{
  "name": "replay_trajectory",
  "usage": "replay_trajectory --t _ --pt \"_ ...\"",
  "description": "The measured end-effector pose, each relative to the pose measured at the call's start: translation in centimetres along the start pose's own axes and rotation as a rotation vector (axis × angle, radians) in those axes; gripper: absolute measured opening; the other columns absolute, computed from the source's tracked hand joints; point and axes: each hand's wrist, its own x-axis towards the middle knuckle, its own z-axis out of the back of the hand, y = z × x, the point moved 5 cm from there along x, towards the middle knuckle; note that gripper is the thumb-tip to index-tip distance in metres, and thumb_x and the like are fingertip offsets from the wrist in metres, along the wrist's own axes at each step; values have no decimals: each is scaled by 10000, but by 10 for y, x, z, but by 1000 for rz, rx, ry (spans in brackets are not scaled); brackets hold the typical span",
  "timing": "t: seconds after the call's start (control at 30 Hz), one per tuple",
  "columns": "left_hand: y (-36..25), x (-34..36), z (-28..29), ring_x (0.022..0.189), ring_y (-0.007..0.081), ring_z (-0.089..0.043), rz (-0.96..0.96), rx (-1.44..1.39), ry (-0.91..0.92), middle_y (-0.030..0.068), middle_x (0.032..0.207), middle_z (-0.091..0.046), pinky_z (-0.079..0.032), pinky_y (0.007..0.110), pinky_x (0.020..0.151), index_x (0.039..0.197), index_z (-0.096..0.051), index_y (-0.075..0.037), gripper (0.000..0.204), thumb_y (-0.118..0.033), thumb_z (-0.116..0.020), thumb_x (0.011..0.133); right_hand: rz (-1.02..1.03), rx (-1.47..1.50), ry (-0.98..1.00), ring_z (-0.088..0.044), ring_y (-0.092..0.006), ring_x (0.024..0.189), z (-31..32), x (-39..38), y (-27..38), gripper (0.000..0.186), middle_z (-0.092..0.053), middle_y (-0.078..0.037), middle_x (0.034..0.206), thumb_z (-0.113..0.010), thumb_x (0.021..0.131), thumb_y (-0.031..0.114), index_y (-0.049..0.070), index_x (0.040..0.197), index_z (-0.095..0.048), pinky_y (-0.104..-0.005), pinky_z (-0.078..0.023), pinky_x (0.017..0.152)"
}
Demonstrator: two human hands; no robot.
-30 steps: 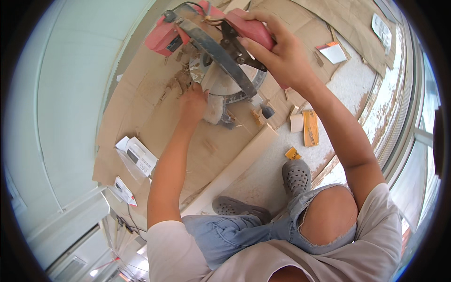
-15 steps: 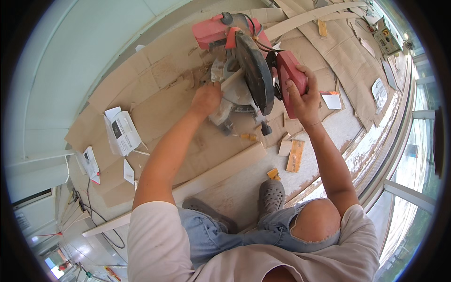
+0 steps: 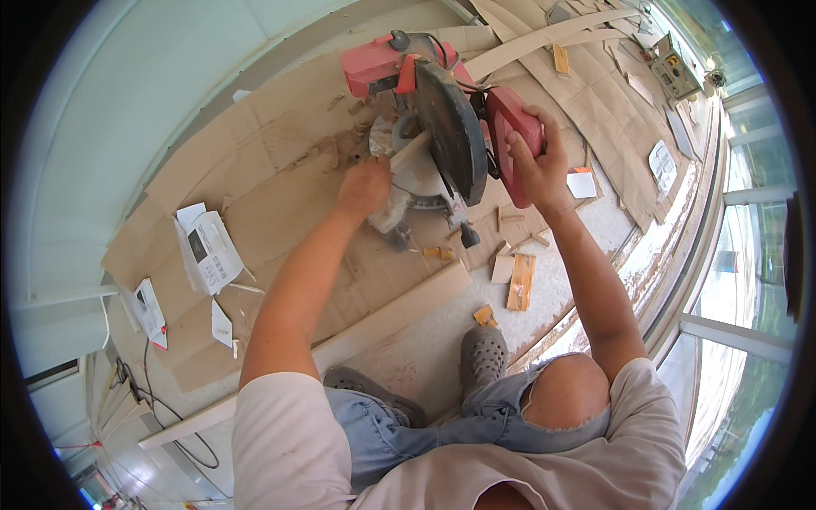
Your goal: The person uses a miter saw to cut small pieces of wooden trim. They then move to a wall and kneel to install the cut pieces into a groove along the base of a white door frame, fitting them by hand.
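Note:
A red miter saw with a dark, round blade guard point(image 3: 455, 140) stands on the cardboard in front of me. My right hand point(image 3: 544, 166) is closed round its red handle point(image 3: 512, 127), to the right of the guard. On the left of the saw's metal base, my left hand point(image 3: 365, 184) is closed on the end of a narrow light wood strip point(image 3: 411, 155). That strip runs across the base toward the guard, which hides its other end. The blade's cutting edge cannot be made out.
Under the saw lies flattened cardboard point(image 3: 280, 157) strewn with sawdust. A long board point(image 3: 395, 310) lies between the saw and my feet. Wood offcuts point(image 3: 520, 282) are at the right, a torn white package point(image 3: 212, 251) at the left. Windows line the right side, beyond long strips point(image 3: 552, 42).
The whole view has shifted slightly, so the scene sits a little further left. More thin offcuts show on the floor below the right hand. Both hands keep their holds.

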Motion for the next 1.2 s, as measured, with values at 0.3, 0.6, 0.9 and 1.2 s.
replay_trajectory --t 0.3,0.6,0.9,1.2 --pt "-4 5 4 942 374 -682 73 -54 62 219 1004 -689 -542 473 817 1058 -567 6 277 -254 -596 965 116 -322 266 -721 -333 865 -36 230 81 290 -749 -150 962 -676 868 300 61 1014 -750 -395 -568 779" --pt "5 0 0 957 378 -665 88 5 17 205 1013 -679 -529 479 827 1002 -566 -21 285 -282 -654 930 458 -564 462 -688 -329 962 -87 333 42 429 -731 -205 1032 -551 977 405 31 1087 -730 -424 -516 888" --pt "3 1 -4 946 393 -646 49 41 -25 209 981 -663 -524 488 814 985 -549 -12 297 -273 -675 920 -49 -506 286 -690 -307 1002 -46 134 -153 416 -720 -102 1096 -582 906 109 258 1286 -664 -421 -549 905" --pt "1 2 0 952 413 -635 52 15 -14 222 991 -652 -513 503 807 984 -546 -5 304 -266 -686 917 164 -612 558 -682 -284 991 -72 79 -174 292 -677 -12 1075 -726 861 259 221 1127 -612 -442 -540 794"
